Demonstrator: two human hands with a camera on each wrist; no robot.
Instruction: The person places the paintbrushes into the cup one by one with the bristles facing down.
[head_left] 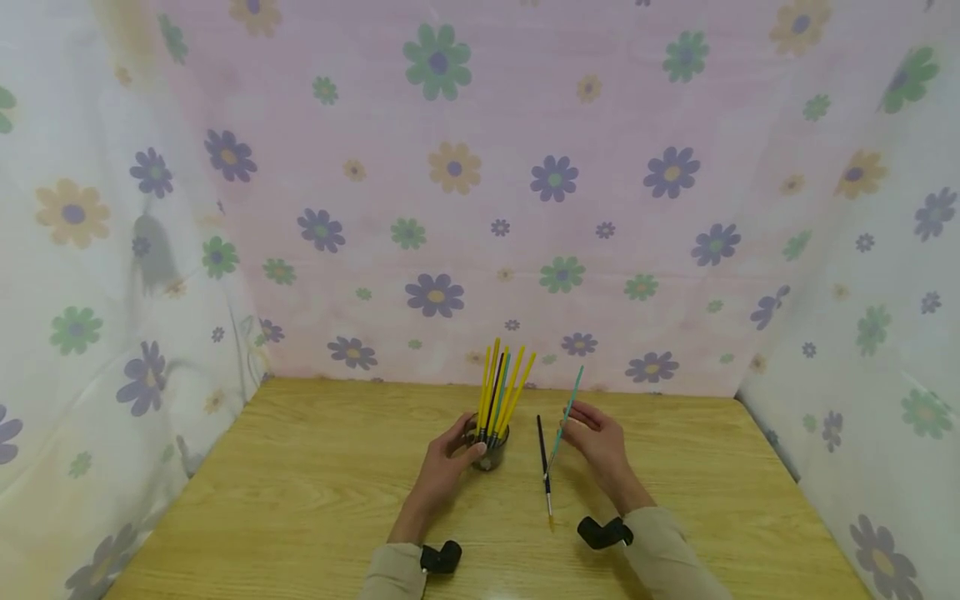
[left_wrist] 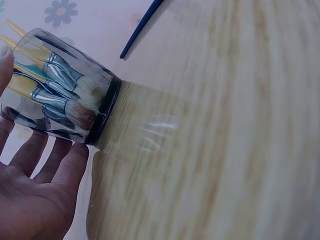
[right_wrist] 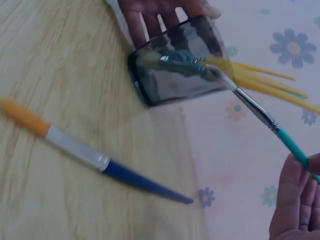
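A clear glass with a dark base (head_left: 489,458) stands on the table, holding several paintbrushes (head_left: 501,392), bristles down, most with yellow handles. My left hand (head_left: 442,468) holds this glass from the left, thumb near the rim and fingers around its far side. Between thumb and fingers, my right hand (head_left: 600,446) pinches a teal-handled paintbrush (right_wrist: 290,142), its handle pointing up and its metal ferrule angled down. In the right wrist view its lower end overlaps the glass, so its bristles are hard to make out. A dark blue paintbrush (right_wrist: 135,177) with orange bristles lies between the hands.
The wood-grain table (head_left: 300,483) reaches back to a flower-printed curtain (head_left: 495,208), which also hangs at both sides. A black camera mount sits on each wrist, the left mount (head_left: 441,557) and the right mount (head_left: 604,532), beside beige sleeves.
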